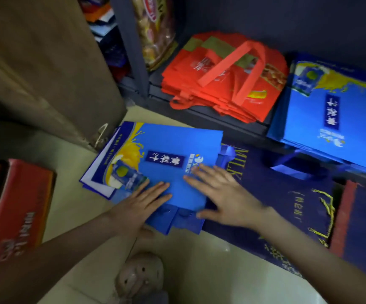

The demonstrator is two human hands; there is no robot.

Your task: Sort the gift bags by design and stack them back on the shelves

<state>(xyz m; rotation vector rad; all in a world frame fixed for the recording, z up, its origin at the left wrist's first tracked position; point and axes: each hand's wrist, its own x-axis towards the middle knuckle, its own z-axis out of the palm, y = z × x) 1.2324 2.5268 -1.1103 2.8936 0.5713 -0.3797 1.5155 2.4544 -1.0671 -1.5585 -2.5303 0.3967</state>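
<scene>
A small pile of bright blue gift bags (173, 148) with a yellow splash design lies flat on the floor in front of the shelf. My left hand (142, 202) rests flat on its near left part, fingers straight. My right hand (221, 191) presses flat on its near right edge, fingers spread. To the right on the floor lies a dark navy bag (287, 194) with gold lettering. On the bottom shelf (232, 121) sit a stack of red bags (221, 77) with a loose red handle on top and a stack of matching blue bags (331, 115).
A large brown cardboard box (42, 69) stands at the left. Red cartons (13, 209) lie at the far left on the floor. A dark shelf post (131, 47) rises behind, with a packet of snacks (155, 29) beside it. A pinkish slipper (140, 277) shows below.
</scene>
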